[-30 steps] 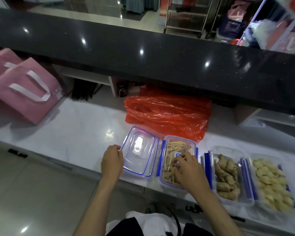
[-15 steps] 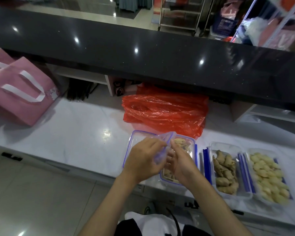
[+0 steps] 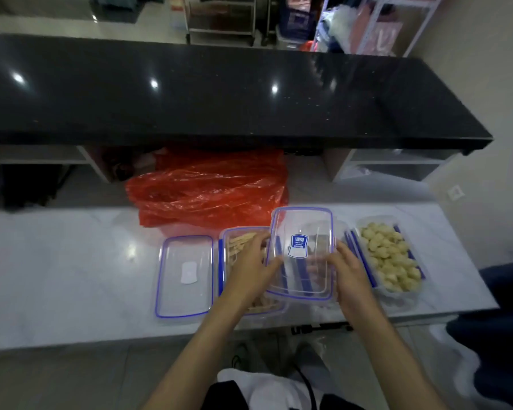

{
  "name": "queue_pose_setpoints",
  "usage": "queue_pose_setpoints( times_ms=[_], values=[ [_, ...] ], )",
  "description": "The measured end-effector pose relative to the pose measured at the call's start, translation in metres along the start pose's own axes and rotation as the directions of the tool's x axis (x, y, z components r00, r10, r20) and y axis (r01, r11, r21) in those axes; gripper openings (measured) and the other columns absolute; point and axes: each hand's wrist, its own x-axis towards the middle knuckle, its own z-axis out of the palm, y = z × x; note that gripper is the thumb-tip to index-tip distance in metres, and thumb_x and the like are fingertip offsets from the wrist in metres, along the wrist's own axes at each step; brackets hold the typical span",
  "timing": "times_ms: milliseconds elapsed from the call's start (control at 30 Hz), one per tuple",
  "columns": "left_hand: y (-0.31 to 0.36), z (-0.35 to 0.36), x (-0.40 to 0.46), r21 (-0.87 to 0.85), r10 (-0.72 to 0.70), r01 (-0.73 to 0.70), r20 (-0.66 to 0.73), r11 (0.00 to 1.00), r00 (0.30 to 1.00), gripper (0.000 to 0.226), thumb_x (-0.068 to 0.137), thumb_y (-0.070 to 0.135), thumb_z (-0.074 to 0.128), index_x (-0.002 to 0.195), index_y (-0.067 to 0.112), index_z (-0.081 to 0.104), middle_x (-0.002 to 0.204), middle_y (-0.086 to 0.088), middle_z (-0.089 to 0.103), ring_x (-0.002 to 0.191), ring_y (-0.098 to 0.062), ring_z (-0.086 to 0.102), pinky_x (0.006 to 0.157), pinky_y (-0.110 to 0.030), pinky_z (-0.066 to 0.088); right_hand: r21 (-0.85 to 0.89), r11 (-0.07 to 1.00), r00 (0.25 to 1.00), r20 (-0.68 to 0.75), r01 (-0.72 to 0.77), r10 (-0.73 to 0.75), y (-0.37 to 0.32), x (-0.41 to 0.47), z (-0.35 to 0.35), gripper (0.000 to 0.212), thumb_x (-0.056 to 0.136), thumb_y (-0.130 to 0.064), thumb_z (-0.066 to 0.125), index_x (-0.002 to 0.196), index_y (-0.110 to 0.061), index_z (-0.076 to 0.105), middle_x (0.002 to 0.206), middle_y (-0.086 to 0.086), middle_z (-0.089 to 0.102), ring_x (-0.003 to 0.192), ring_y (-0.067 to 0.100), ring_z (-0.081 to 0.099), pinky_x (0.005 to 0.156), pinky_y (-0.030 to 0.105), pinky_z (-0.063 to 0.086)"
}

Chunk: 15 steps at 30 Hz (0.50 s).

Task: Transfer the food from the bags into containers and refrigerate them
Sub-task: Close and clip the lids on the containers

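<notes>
Over the middle container [image 3: 336,300] on the counter [image 3: 71,276], I'm holding a clear blue-rimmed lid [image 3: 301,253], left hand [image 3: 251,269] and right hand [image 3: 348,275] each gripping a side edge. It's hovering tilted, so I'm risking a crooked seat or nudging the uncovered strip-food container [image 3: 240,241] alongside.

A clear blue-rimmed lid [image 3: 302,253] is held tilted over the middle container [image 3: 335,303]. Left of it stands an open container of pale strips [image 3: 240,247], then a second lid [image 3: 185,275] lying flat. At right, a tub of pale lumps [image 3: 390,255]. Behind lies a crumpled red bag [image 3: 211,187].
</notes>
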Motion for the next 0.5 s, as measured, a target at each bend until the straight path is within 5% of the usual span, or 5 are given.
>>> queue_pose_setpoints(
  times_ms=[133, 200, 267, 367, 500],
  values=[
    [0.015, 0.037, 0.007, -0.188, -0.217, 0.245, 0.157, 0.951, 0.964, 0.051, 0.095, 0.029, 0.074, 0.140, 0.030, 0.051, 0.109, 0.003, 0.068, 0.094, -0.020, 0.073, 0.082, -0.037, 0.061, -0.101, 0.995, 0.990, -0.136, 0.022, -0.036, 0.005, 0.009, -0.045, 0.033, 0.096, -0.001, 0.054, 0.118, -0.021, 0.071, 0.084, 0.010, 0.078, 0.068, 0.020, 0.072, 0.059, 0.033, 0.058],
    [0.018, 0.054, 0.011, -0.178, -0.223, 0.252, 0.166, 0.951, 0.961, 0.045, 0.093, 0.025, 0.076, 0.133, 0.029, 0.057, 0.101, -0.003, 0.070, 0.089, -0.027, 0.074, 0.083, -0.047, 0.062, -0.258, 0.963, 0.981, -0.153, 0.076, -0.119, 0.008, 0.014, -0.066, 0.032, 0.098, -0.005, 0.059, 0.118, -0.026, 0.071, 0.083, -0.004, 0.078, 0.069, 0.009, 0.071, 0.063, 0.031, 0.058],
    [0.020, 0.069, 0.017, -0.109, -0.220, 0.237, 0.153, 0.965, 0.964, 0.037, 0.090, 0.026, 0.078, 0.122, 0.032, 0.060, 0.095, -0.001, 0.071, 0.083, -0.020, 0.072, 0.078, -0.041, 0.062, -0.459, 0.879, 0.966, -0.143, 0.129, -0.217, 0.011, 0.019, -0.083, 0.030, 0.098, -0.011, 0.064, 0.116, -0.034, 0.068, 0.081, -0.015, 0.076, 0.069, -0.004, 0.067, 0.067, 0.025, 0.056],
    [0.025, 0.086, 0.025, 0.100, -0.190, 0.180, 0.104, 0.979, 0.976, 0.032, 0.092, 0.029, 0.075, 0.121, 0.024, 0.062, 0.088, 0.008, 0.066, 0.076, -0.005, 0.061, 0.064, -0.020, 0.045, -0.647, 0.741, 0.941, -0.108, 0.179, -0.321, 0.014, 0.032, -0.098, 0.027, 0.096, -0.017, 0.066, 0.120, -0.030, 0.069, 0.083, -0.009, 0.071, 0.072, 0.007, 0.064, 0.070, 0.032, 0.054],
    [0.032, 0.097, 0.034, 0.226, -0.169, 0.155, 0.048, 0.962, 0.984, 0.033, 0.094, 0.030, 0.073, 0.122, 0.016, 0.063, 0.106, 0.003, 0.058, 0.092, -0.016, 0.062, 0.077, -0.026, 0.045, -0.808, 0.552, 0.931, -0.010, 0.208, -0.365, 0.016, 0.054, -0.108, 0.016, 0.095, -0.017, 0.063, 0.111, -0.018, 0.067, 0.085, -0.005, 0.062, 0.077, 0.016, 0.059, 0.068, 0.030, 0.044]
  ],
)
